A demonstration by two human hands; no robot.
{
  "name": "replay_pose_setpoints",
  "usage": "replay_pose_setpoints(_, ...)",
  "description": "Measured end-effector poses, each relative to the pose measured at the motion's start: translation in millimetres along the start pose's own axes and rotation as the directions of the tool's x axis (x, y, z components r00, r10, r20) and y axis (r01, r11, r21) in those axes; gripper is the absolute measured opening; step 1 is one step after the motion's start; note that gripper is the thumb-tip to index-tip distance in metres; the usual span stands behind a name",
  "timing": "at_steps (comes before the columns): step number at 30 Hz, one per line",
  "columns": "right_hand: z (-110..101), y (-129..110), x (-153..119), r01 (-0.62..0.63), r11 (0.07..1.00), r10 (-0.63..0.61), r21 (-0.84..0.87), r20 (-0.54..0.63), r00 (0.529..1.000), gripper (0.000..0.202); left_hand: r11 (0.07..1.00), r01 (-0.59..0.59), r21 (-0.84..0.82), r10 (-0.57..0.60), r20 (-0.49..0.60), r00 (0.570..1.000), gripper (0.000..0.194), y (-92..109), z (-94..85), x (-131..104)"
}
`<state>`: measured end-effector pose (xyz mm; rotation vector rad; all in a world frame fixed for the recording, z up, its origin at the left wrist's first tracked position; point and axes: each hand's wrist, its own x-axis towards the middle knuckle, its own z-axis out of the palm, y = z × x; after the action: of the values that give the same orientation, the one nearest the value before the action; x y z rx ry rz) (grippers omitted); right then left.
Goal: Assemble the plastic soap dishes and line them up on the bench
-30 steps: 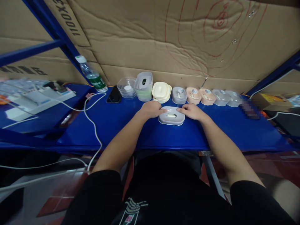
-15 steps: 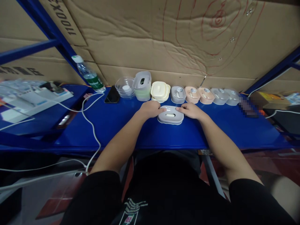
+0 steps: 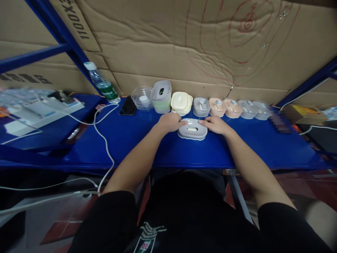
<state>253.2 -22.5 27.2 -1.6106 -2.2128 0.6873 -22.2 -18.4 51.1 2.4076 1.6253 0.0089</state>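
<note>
A pale grey, rounded plastic piece with a slot in its middle [image 3: 192, 133] lies in front of me on the blue table. Something white shows in the slot. My left hand [image 3: 171, 122] grips its left end, thumb on top and fingers curled. From the other end my right hand [image 3: 215, 123] holds it too, thumb pressed on the upper right edge. The undersides of both grips are hidden. Just behind my left hand is a stack of cream lids [image 3: 181, 102]. A closed grey box [image 3: 201, 111] stands behind the space between my hands.
Farther right along the back are peach boxes [image 3: 233, 111] and grey boxes [image 3: 249, 113]. At back left stand nested slotted trays [image 3: 161, 95], clear bowls [image 3: 140, 95], a phone [image 3: 127, 106] and a water bottle [image 3: 106, 89]. A white cable [image 3: 105, 140] crosses the blue table [image 3: 137, 135].
The whole view has shifted slightly. Both hands keep the same hold on the grey slotted piece, which stays in place on the table.
</note>
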Motion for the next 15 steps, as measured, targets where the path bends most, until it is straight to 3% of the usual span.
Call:
replay_pose_setpoints(9, -1.0, -1.7, 0.6, -0.020, 0.998, 0.021, -0.061, 0.011, 1.000, 0.068, 1.000, 0.006, -0.014, -0.006, 0.018, 1.000, 0.056, 1.2, 1.5, 1.6)
replay_pose_setpoints(15, -0.1, 0.1, 0.9, -0.022, 1.000, 0.022, -0.018, -0.002, 1.000, 0.070, 0.999, 0.008, -0.047, -0.010, -0.037, 0.999, 0.058, 2.3, -2.5, -1.8)
